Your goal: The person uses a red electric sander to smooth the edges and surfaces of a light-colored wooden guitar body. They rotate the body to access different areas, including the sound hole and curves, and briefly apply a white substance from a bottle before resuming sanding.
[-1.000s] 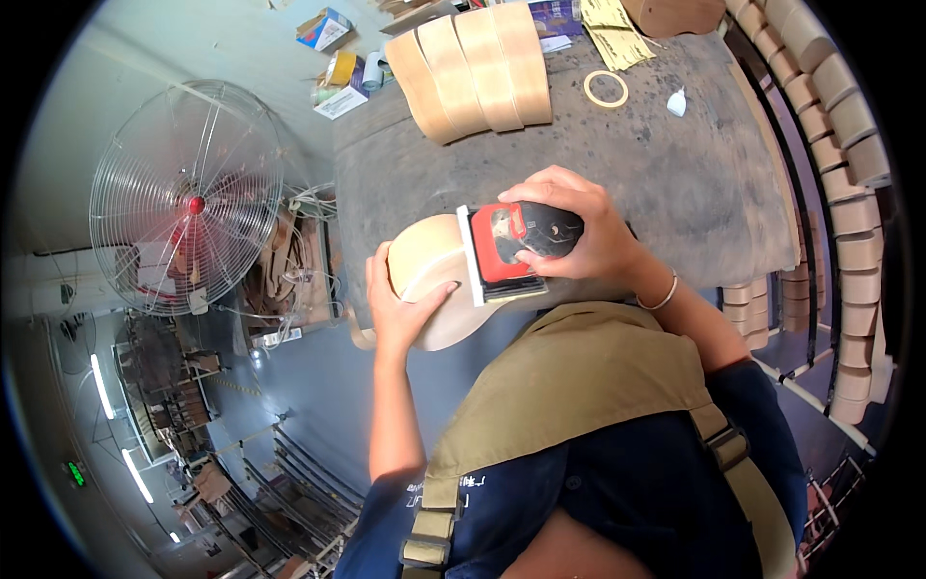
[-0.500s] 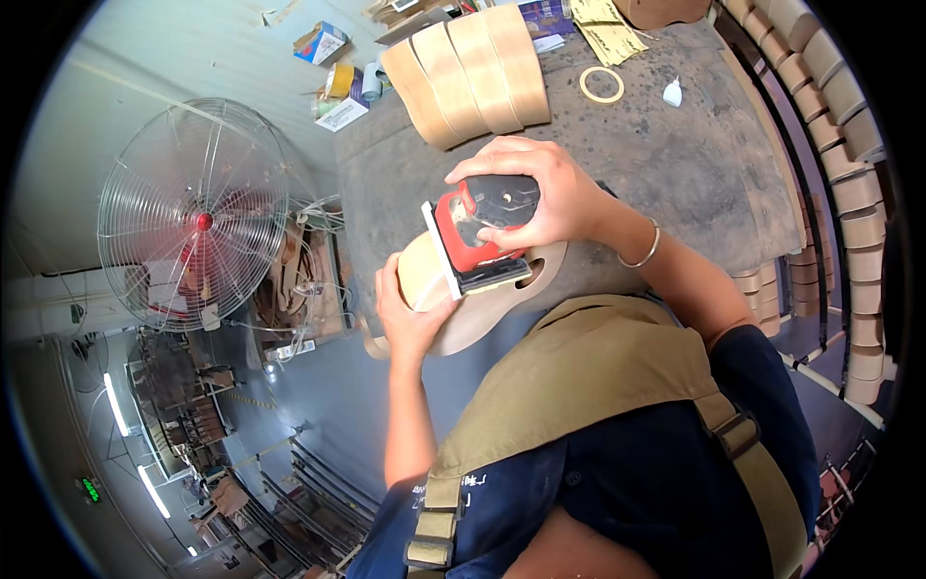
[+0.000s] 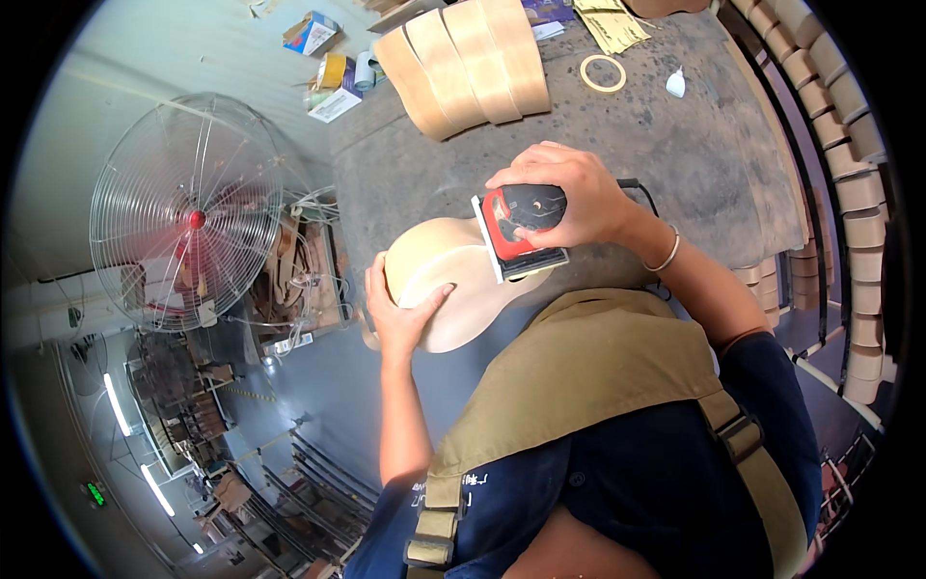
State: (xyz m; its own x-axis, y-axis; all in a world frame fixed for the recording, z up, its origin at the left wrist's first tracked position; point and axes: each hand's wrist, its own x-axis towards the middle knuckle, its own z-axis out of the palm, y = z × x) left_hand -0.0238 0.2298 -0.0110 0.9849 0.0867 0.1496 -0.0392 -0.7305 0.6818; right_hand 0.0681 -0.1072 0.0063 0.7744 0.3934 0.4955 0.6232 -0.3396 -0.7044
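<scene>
My right hand [image 3: 584, 198] is wrapped over the top of a red and black electric sander [image 3: 504, 232]. The flat pad of the sander rests on a pale wooden ukulele body [image 3: 458, 299], around its waist and narrower end, and hides much of that part. Gripping the wide rounded end of the body is my left hand [image 3: 398, 314], thumb on the flat face and fingers along the curved side. The ukulele body lies at the near edge of the dark workbench [image 3: 405, 174], partly past the edge.
A row of bent wooden sides [image 3: 468, 68] stands at the back of the bench. Nearby are a tape ring [image 3: 603, 73], a small white bottle [image 3: 676, 83] and yellow sheets [image 3: 611, 24]. A caged fan [image 3: 197, 219] stands left; wooden pieces [image 3: 861, 227] line the right rack.
The sander in my right hand has moved right along the ukulele body, away from my left hand. More of the wide end now shows, and the sound hole is now covered.
</scene>
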